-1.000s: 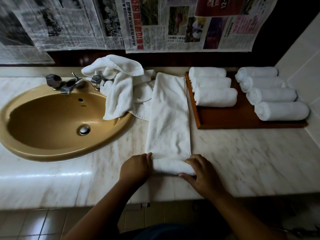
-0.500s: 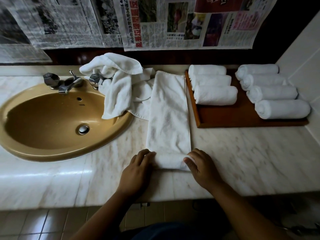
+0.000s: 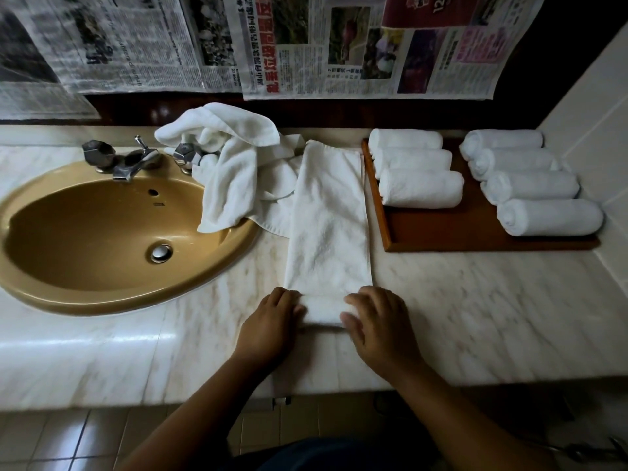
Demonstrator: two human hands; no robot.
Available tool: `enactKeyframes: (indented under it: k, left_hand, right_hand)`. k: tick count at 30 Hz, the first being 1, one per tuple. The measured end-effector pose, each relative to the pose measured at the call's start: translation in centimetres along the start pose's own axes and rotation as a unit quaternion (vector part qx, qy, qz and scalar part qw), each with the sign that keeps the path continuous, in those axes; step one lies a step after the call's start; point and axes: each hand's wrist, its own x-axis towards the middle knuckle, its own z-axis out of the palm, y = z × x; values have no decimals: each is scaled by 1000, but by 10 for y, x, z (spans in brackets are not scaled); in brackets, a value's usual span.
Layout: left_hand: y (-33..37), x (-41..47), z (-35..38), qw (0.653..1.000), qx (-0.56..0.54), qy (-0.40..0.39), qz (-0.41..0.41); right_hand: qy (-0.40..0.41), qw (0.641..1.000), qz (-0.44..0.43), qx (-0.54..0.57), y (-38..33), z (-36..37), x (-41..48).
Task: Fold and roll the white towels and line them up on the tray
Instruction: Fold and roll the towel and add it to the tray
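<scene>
Towel strip is getting shorter: in the last second the roll at its near end has crept forward from the counter edge. The left hand and right hand each curl their fingers over one end, pressing down. Most of the strip lies flat beyond the fingertips, so plenty of rolling remains, and the tray, ahead and right of the right hand, holds seven finished rolls.
</scene>
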Motion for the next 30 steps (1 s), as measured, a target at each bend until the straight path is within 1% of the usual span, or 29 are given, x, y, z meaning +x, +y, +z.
enactKeyframes:
  k: [2,5,8,13,15,17,21,26,28,30]
  left_hand:
    - [1,5,-2,1000,-12,4,-3]
    - [1,8,-3,1000,-23,11,-3]
    - [0,4,-1,999,-41,29,0]
    - [2,-13,2,997,-62,34,26]
    - [3,-20,5,998,-42,22,45]
    - [5,-23,8,996,-1,13,83]
    - [10,-24,12,990,33,34,136]
    - [13,-28,14,975,66,37,207]
    - [12,-29,15,972,74,35,220]
    - [13,-31,15,971,92,39,215]
  right_hand:
    - [-21,1000,-22,-5,-3,3,-3]
    - [-27,999,-12,-13,1,8,1]
    - [-42,998,-24,-32,7,7,10]
    - [-44,997,-49,-32,19,3,14]
    - [-41,998,-46,-31,25,0,9]
    - [-34,998,-40,-31,31,-4,1]
    - [-24,999,-40,-26,40,-10,-15]
    - [-24,999,-33,-14,42,-12,-25]
    - [-18,999,-28,-14,41,-12,-27]
    - [-13,1000,-22,-8,39,-11,-26]
